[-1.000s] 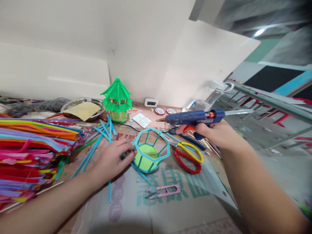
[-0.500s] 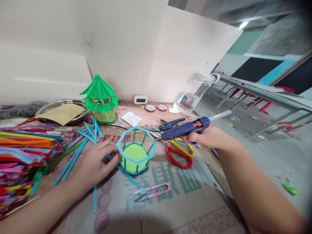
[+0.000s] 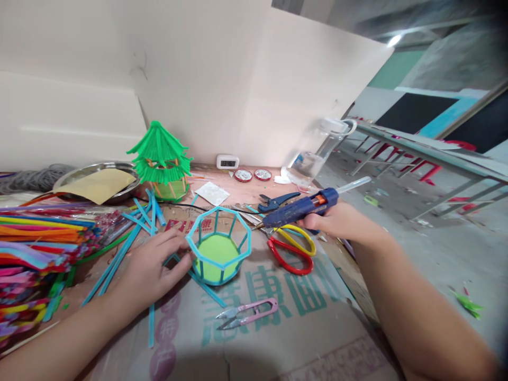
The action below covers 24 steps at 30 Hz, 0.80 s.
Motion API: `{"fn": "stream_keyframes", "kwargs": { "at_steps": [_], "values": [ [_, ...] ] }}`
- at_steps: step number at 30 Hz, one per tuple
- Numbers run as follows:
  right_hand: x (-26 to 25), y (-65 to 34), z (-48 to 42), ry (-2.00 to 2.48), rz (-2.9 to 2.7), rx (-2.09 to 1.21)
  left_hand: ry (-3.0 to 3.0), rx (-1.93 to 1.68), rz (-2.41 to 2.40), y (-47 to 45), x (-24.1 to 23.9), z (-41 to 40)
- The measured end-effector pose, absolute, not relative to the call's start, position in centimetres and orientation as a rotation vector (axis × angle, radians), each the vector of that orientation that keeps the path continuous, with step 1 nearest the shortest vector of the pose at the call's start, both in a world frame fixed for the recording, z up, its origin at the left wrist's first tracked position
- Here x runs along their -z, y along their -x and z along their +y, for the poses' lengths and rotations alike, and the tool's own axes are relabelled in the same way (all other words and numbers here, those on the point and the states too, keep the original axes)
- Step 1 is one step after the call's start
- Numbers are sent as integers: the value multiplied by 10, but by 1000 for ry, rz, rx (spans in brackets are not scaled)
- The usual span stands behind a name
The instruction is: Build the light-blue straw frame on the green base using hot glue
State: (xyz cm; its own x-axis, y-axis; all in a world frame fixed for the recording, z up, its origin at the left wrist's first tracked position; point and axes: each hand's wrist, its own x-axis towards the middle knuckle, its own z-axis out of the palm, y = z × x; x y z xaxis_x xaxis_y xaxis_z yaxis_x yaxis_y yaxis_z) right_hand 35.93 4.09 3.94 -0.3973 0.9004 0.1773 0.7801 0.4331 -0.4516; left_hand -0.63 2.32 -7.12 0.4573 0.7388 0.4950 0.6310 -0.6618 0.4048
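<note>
A light-blue octagonal frame (image 3: pixel 218 262), made of pipe-cleaner strips with short posts and a lime-green base (image 3: pixel 218 254), stands on the cardboard mat. At its left side my left hand (image 3: pixel 164 262) rests low, thumb and forefinger closed on the frame's edge. The exact contact is partly hidden. My right hand (image 3: pixel 335 219) is wrapped round a dark-blue hot glue gun (image 3: pixel 301 208) with a clear glue stick out of its back. The gun's nozzle points left, just right of the frame's rim. Beneath the gun lie scissors (image 3: pixel 291 256) with one red and one yellow handle.
Pink thread snips (image 3: pixel 250 313) lie in front of the frame. Loose blue strips (image 3: pixel 119 259) and many coloured pipe cleaners (image 3: pixel 43 238) cover the left. Behind stand a green-roofed pavilion model (image 3: pixel 161 164), a metal dish (image 3: pixel 71 177), a small clock (image 3: pixel 227 161) and a water bottle (image 3: pixel 313 153).
The view has shifted very slightly, so everything sits a little farther left. Both hands, the frame and the glue gun keep nearly the same places relative to each other.
</note>
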Motion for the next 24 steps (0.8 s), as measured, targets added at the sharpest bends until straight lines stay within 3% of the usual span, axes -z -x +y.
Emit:
{"fn": "stream_keyframes", "kwargs": {
  "at_steps": [24],
  "values": [
    [-28, -365, 42, 1681, -2227, -318, -2596, -985, 1179, 9, 74, 24]
  ]
}}
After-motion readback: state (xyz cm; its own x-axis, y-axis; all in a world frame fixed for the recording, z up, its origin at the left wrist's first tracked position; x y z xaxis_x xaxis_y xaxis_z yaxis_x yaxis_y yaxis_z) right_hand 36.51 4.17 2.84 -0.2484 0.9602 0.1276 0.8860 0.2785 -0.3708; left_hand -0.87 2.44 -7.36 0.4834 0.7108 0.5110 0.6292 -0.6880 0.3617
